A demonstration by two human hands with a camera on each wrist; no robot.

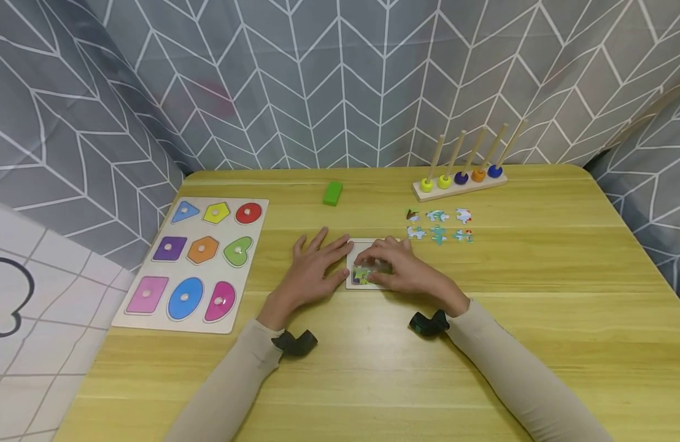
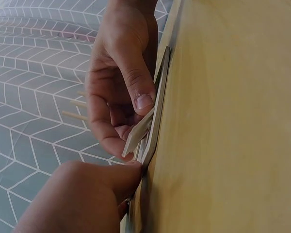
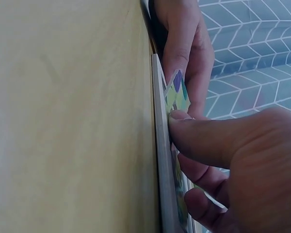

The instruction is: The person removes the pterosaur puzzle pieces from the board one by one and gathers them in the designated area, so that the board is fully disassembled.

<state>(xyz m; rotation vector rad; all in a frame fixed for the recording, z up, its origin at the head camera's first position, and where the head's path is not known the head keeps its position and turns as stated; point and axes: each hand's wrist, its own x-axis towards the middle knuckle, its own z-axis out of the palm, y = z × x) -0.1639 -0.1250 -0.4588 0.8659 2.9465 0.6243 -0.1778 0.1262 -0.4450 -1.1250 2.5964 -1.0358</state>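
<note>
A small white puzzle tray (image 1: 349, 283) lies on the table between both hands. My right hand (image 1: 401, 265) pinches a green jigsaw piece (image 3: 178, 93) with purple on it, tilted up from the tray. In the left wrist view the wooden edge of this piece (image 2: 137, 136) shows under the thumb. More printed surface (image 3: 181, 194) lies in the tray under the right fingers, mostly hidden by them. My left hand (image 1: 313, 274) rests with spread fingers at the tray's left edge, fingertips and thumb right at the rim.
Several loose jigsaw pieces (image 1: 438, 234) lie in two rows beyond the right hand. Behind them stands a peg rack (image 1: 435, 194) with coloured beads. A green block (image 1: 332, 193) sits near the back edge, and a shape-knob board (image 1: 196, 285) lies at the left.
</note>
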